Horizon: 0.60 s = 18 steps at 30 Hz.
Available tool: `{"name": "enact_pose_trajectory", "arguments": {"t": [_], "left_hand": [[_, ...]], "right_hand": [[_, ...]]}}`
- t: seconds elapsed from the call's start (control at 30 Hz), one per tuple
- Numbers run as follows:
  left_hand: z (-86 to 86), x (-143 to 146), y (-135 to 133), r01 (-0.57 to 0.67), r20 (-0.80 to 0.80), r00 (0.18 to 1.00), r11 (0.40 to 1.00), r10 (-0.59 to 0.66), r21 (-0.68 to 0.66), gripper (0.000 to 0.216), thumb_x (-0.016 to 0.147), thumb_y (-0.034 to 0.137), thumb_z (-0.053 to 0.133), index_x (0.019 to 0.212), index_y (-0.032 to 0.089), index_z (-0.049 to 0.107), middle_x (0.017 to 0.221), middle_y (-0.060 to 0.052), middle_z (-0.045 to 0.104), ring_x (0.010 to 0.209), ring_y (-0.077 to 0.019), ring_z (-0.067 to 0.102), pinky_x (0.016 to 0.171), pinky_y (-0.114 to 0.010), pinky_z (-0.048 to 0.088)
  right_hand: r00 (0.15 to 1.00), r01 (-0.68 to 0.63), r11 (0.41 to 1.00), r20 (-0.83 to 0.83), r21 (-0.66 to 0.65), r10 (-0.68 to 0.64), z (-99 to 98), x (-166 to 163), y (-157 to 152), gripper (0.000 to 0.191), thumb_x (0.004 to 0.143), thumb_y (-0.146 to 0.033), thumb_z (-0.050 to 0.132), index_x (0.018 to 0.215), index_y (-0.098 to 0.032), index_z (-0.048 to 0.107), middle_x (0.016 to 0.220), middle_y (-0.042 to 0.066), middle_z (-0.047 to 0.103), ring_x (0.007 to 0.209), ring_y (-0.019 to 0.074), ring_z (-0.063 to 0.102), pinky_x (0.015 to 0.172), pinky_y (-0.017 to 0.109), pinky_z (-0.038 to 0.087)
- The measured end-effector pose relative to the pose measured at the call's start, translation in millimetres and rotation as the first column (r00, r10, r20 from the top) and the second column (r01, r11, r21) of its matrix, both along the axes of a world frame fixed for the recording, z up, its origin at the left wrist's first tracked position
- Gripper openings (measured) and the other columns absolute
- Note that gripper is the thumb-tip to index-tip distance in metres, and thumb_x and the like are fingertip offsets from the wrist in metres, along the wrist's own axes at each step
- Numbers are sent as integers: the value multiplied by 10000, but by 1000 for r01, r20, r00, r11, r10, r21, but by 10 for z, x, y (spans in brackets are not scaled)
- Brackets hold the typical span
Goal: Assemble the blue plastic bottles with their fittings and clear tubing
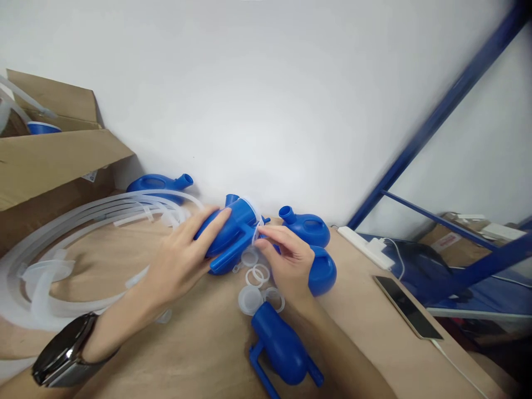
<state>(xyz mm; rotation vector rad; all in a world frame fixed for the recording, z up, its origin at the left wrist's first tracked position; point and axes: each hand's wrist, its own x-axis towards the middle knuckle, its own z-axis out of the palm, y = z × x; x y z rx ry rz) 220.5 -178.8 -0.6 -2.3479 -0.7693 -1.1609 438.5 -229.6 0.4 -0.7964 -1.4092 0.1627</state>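
My left hand (178, 263) is wrapped round a blue plastic urinal bottle (226, 221), which is tilted with its mouth up and to the right. A whitish translucent cap (250, 206) sits at that mouth. Thumb and fingers of my right hand (288, 257) pinch a thin translucent strap (256, 235) at the cap's edge; its far end is hidden. Below my hands lie white sealing rings (257, 275) and loose translucent caps (250, 300). Another blue bottle (282, 346) lies near me, beside my right forearm.
Coiled translucent tubing (54, 310) spreads across the left of the wooden table (199, 343). Behind it stands an open cardboard box (54, 160). More blue bottles (307, 228) lie near the wall. To the right are a phone (407, 307), a power strip (366, 246) and a blue metal frame (440, 111).
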Motion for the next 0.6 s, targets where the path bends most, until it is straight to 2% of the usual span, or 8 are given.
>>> {"name": "enact_pose_trajectory", "arguments": {"t": [0.23, 0.33, 0.43, 0.5, 0.6], "left_hand": [[-18, -10, 49, -8, -4, 1000, 996, 9, 84, 704, 1085, 190, 471, 1732, 274, 206, 1426, -179, 652, 1162, -331, 722, 922, -414, 603], [-53, -21, 53, -2, -15, 1000, 996, 4, 93, 738, 1076, 179, 522, 1737, 277, 210, 1453, -185, 641, 1194, -335, 708, 971, -424, 589], [-58, -26, 16, -5, -15, 1000, 994, 7, 113, 764, 1066, 196, 579, 1739, 277, 225, 1472, -195, 633, 1202, -343, 703, 999, -438, 579], [-38, -24, -30, -12, -19, 1000, 992, 15, 124, 780, 1066, 195, 585, 1743, 285, 210, 1470, -192, 641, 1185, -339, 712, 987, -433, 584], [0, -17, -97, -81, -46, 995, 985, 89, 152, 803, 1058, 159, 576, 1748, 295, 187, 1471, -177, 660, 1133, -325, 731, 905, -403, 600]], "right_hand": [[994, -76, 981, -89, -176, 61, 18, 25, 43, 191, 843, -254, 879, 1025, -312, 883, 1056, 29, 856, 925, 212, 815, 831, 337, 702], [995, -95, 965, -59, -244, 83, 67, 53, 32, 152, 863, -276, 859, 1011, -299, 888, 1069, 38, 860, 1002, 236, 816, 903, 363, 692], [989, -146, 944, -11, -295, 149, 125, 109, 26, 113, 921, -353, 808, 933, -278, 892, 989, 42, 862, 953, 233, 814, 889, 368, 686], [977, -198, 927, 14, -318, 214, 161, 162, 28, 179, 924, -426, 809, 881, -271, 887, 942, 45, 854, 909, 227, 804, 862, 371, 685], [956, -249, 907, 61, -341, 286, 201, 244, 29, 186, 896, -468, 841, 894, -288, 889, 978, 49, 822, 934, 202, 775, 851, 355, 677]]}}
